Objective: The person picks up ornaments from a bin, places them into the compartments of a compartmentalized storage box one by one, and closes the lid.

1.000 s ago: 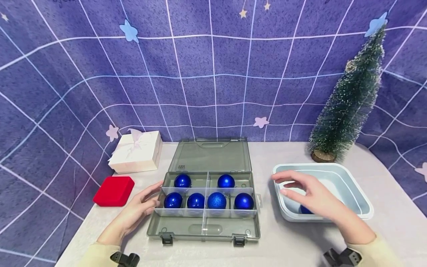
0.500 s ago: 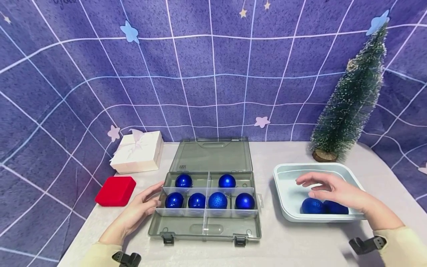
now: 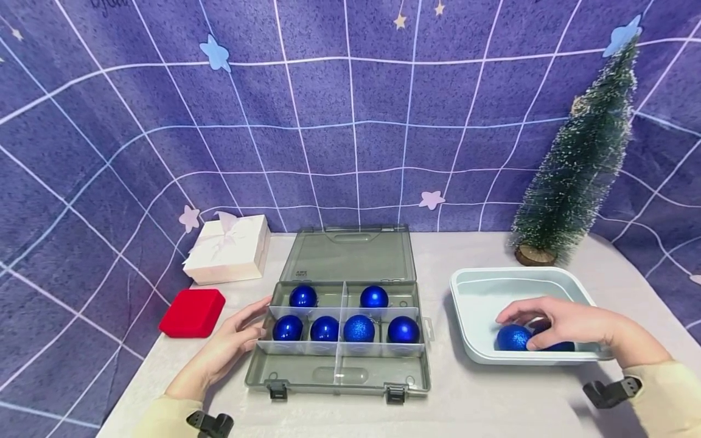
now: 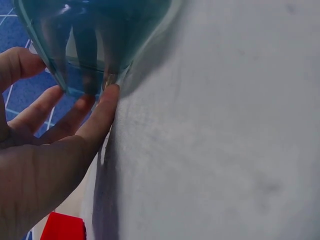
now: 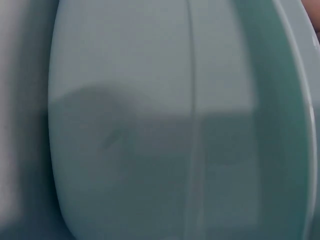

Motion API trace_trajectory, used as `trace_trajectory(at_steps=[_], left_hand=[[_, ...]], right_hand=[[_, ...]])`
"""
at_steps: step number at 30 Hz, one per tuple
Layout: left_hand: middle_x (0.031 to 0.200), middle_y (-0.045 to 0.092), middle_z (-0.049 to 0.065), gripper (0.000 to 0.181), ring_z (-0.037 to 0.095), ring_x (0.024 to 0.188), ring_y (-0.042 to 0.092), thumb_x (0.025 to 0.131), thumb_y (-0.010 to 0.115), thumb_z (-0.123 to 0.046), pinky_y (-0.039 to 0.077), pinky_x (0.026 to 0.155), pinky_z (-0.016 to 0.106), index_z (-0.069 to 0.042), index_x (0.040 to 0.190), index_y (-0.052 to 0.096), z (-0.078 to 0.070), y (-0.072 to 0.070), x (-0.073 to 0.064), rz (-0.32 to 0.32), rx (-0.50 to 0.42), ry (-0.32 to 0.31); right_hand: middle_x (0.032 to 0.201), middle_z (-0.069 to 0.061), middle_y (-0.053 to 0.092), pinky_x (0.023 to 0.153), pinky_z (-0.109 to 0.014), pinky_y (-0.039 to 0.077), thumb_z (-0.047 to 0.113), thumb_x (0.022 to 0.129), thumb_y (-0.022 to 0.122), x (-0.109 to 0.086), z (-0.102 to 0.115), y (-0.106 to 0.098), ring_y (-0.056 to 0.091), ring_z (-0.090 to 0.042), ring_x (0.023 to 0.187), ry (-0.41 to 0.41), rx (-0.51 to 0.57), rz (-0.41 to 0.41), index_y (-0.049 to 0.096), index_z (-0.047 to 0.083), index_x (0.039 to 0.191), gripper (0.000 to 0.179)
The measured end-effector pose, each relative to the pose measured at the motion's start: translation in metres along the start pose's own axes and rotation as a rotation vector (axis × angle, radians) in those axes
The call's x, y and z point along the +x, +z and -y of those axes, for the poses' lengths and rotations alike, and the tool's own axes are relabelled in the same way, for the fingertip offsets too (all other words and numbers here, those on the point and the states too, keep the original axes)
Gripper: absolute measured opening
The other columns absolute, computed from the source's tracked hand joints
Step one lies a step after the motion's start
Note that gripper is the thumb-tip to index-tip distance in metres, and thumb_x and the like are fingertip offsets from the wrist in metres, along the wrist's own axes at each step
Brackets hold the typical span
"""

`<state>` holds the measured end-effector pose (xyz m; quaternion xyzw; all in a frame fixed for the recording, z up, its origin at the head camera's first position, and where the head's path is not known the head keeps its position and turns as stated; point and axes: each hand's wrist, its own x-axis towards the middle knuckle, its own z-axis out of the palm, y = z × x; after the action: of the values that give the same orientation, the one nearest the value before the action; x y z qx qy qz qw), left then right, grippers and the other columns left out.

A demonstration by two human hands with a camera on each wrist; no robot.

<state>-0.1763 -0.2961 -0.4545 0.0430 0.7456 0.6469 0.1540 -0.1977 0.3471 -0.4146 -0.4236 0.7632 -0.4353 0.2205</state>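
A grey see-through compartment box (image 3: pixel 338 376) lies with its lid (image 3: pixel 350 255) folded back. Several blue balls, among them a glittery one (image 3: pixel 359 329), sit in its back and middle rows. Fingertips of my left hand (image 3: pixel 223 347) touch the box's left side; the left wrist view has this contact close up. Over the pale blue basin (image 3: pixel 482 292) at right, my right hand (image 3: pixel 569 322) reaches down to a glittery blue ball (image 3: pixel 512 338), its thumb at the ball's right edge. A darker blue ball (image 3: pixel 561 347) lies partly hidden beneath the hand. Whether the fingers grip either ball is unclear.
A red velvet-like box (image 3: pixel 191 312) and a white gift box with a ribbon (image 3: pixel 230 249) stand at the left. A small frosted Christmas tree (image 3: pixel 575 164) rises behind the basin. A purple starry cloth (image 3: pixel 350 121) hangs at the back.
My right hand has moved rightward across the basin and then lowered onto the balls there, which came into view as it shifted. My left hand has stayed at the box.
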Motion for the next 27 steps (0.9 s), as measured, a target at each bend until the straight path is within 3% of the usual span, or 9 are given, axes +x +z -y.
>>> trace_trajectory(at_steps=[6, 12, 19, 27], left_hand=[[0.160, 0.022, 0.028, 0.071, 0.027, 0.112, 0.053, 0.096, 0.055, -0.001, 0.047, 0.092, 0.032, -0.007, 0.161, 0.028, 0.001, 0.000, 0.000, 0.002, -0.006, 0.009], [0.159, 0.025, 0.027, 0.071, 0.028, 0.112, 0.053, 0.095, 0.055, 0.000, 0.047, 0.087, 0.029, -0.007, 0.161, 0.030, 0.002, 0.000, 0.000, -0.004, -0.006, 0.007], [0.160, 0.023, 0.027, 0.071, 0.027, 0.112, 0.052, 0.095, 0.055, -0.001, 0.047, 0.088, 0.030, -0.006, 0.161, 0.028, 0.001, -0.001, 0.000, 0.004, -0.009, 0.006], [0.160, 0.023, 0.027, 0.072, 0.026, 0.110, 0.052, 0.095, 0.055, 0.001, 0.046, 0.082, 0.025, -0.006, 0.161, 0.028, 0.000, 0.000, -0.001, 0.003, -0.024, 0.011]], right_hand=[[0.127, -0.011, 0.068, 0.096, -0.023, 0.047, -0.004, 0.088, 0.071, -0.003, -0.004, -0.001, 0.061, -0.011, 0.118, -0.007, -0.041, 0.007, 0.060, -0.002, 0.134, 0.047], [0.125, -0.009, 0.069, 0.098, -0.019, 0.043, -0.001, 0.090, 0.072, -0.005, -0.003, 0.002, 0.059, -0.009, 0.120, -0.013, -0.093, -0.057, 0.061, 0.000, 0.133, 0.045], [0.123, -0.007, 0.069, 0.095, -0.016, 0.045, 0.001, 0.085, 0.079, -0.001, 0.000, 0.007, 0.061, -0.005, 0.115, -0.030, -0.205, -0.254, 0.063, 0.003, 0.130, 0.049], [0.124, -0.004, 0.069, 0.093, -0.014, 0.046, -0.008, 0.080, 0.080, 0.006, 0.009, 0.014, 0.060, 0.000, 0.116, -0.029, -0.186, -0.463, 0.062, -0.004, 0.131, 0.054]])
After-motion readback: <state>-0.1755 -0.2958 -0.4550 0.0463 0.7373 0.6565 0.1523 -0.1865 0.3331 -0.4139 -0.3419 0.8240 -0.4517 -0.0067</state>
